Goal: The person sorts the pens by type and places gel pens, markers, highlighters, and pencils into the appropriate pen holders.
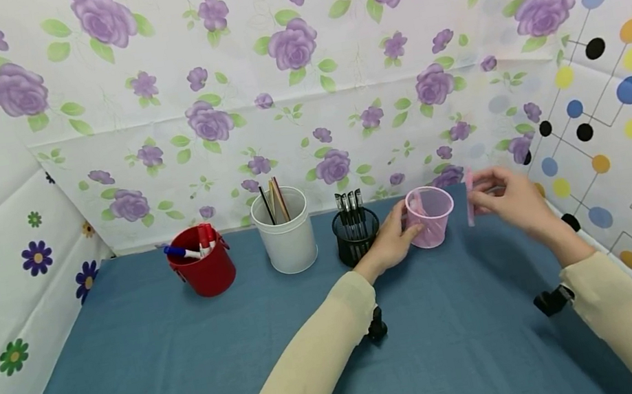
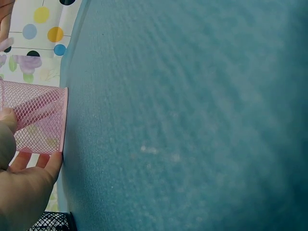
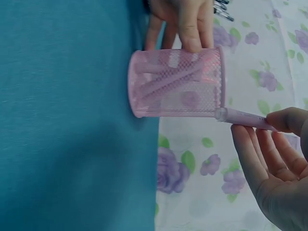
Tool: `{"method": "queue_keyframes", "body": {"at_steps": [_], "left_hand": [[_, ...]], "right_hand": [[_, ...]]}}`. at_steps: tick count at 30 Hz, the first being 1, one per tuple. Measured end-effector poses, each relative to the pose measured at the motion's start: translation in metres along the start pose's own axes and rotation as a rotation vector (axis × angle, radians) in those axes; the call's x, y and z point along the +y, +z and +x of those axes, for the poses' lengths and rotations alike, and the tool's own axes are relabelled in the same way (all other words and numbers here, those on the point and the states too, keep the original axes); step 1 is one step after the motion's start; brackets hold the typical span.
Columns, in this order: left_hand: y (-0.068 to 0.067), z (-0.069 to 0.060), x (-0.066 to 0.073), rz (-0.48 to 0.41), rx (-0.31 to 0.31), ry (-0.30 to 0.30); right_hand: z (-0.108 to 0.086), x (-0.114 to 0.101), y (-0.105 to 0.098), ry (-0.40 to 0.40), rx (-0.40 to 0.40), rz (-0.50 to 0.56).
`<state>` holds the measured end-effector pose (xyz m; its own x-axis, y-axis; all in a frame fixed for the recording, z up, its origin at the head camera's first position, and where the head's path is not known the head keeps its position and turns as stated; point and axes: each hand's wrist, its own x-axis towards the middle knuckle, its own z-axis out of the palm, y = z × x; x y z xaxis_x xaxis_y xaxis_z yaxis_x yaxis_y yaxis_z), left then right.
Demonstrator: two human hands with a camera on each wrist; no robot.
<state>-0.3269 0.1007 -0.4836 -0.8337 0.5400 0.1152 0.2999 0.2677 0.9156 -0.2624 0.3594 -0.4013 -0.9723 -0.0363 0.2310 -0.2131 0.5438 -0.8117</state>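
Note:
A pink mesh pen cup [image 1: 430, 223] stands upright near the back of the table, with pink pens [image 3: 168, 82] leaning inside it. My left hand [image 1: 388, 238] holds the cup from its left side, thumb in front and fingers behind. To the right of the cup, my right hand [image 1: 511, 199] pinches another pink pen [image 3: 245, 118] between thumb and fingers. That pen is upright, with its clear end down, close beside the cup's rim in the right wrist view. Just left of my left hand stands a black mesh cup [image 1: 353, 250] holding several black pens [image 1: 351, 208].
A white cup [image 1: 289, 247] with a few pencils [image 1: 275, 204] and a red cup [image 1: 211, 276] with red and blue markers [image 1: 184, 252] stand farther left. Flowered cloth [image 1: 303, 122] forms the back wall; a dotted cloth [image 1: 626, 138] borders the right. Blue cloth [image 1: 166, 389] covers the table.

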Motion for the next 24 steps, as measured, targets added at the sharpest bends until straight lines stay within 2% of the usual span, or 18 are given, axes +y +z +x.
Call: {"method": "queue_keyframes", "body": {"at_steps": [7, 15, 24], "left_hand": [[-0.001, 0.000, -0.002, 0.002, 0.004, 0.000], [-0.001, 0.000, -0.002, 0.007, 0.007, 0.004], [0.000, -0.001, 0.000, 0.008, -0.002, -0.003]], "right_hand": [[0.020, -0.013, -0.005, 0.013, 0.093, -0.011], [0.037, -0.022, -0.001, 0.021, 0.085, 0.051], [0.049, -0.020, 0.005, -0.055, 0.080, 0.035]]}}
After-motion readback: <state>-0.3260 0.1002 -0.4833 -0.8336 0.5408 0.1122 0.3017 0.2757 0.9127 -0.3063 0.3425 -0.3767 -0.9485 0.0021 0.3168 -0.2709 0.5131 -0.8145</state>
